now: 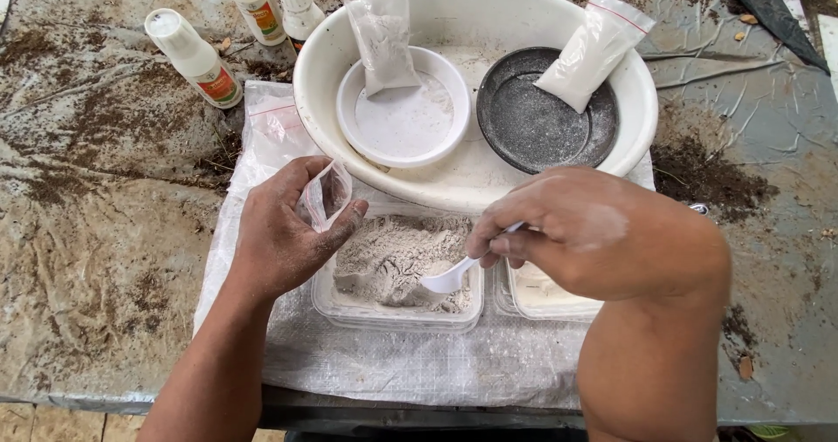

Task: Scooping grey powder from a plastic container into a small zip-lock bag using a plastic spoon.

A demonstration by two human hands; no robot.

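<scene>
A person's two dust-streaked hands work over a soil-stained, grey plastic-covered table (105, 259). The left hand (284, 228) is curled around a small clear zip-top plastic bag with a red seal strip (325, 196), pinching it between thumb and fingers with its mouth held open and tilted toward the right. The right hand (585, 232) is closed on the handle of a small white plastic spoon (449, 278), whose bowl rests at the surface of a heap of pale grey powder (393, 254) filling a clear rectangular plastic tub (397, 315). Just beside that tub on the right, partly hidden under the right hand, sits a second clear plastic tub holding a whiter powder (541, 294). Both tubs stand on a sheet of white woven plastic sacking (419, 363) spread over the table.

Behind the tubs, touching the sacking, is a large white oval plastic basin (489, 6). Inside it lie a round white plastic dish (403, 119) and a round black plastic dish (537, 123), side by side; a filled clear bag of white powder (382, 36) leans in the white dish, and another filled bag of white powder (594, 49) rests on the black dish's rim. Three white plastic bottles with coloured labels (196, 58) stand at the upper left, well apart from the hands.
</scene>
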